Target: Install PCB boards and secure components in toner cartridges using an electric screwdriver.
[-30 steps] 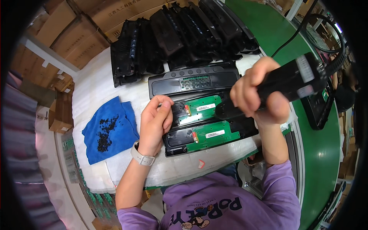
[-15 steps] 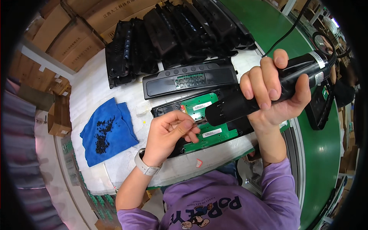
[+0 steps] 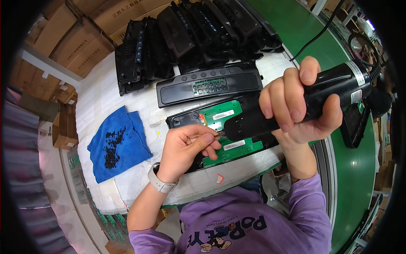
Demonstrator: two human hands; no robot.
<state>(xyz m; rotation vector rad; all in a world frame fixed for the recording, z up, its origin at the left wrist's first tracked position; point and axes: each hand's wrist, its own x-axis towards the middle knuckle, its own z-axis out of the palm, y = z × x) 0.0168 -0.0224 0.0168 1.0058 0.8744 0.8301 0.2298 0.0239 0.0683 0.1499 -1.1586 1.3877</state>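
I see the right hand (image 3: 300, 106) wrapped tight around a black electric screwdriver (image 3: 296, 103), its grip clamped on the barrel, with the tool lying nearly level above the work and its tip pointing toward the left hand (image 3: 186, 148). The left hand's fingers are pinched together at that tip; whatever small part they hold is too tiny to make out. Just beneath lie two black panels with green circuit boards (image 3: 224, 116) on the white-covered surface (image 3: 101, 101). A blue cloth (image 3: 118, 144) strewn with small dark screws sits to the left, well apart. Black housings (image 3: 190, 34) are stacked along the far edge.
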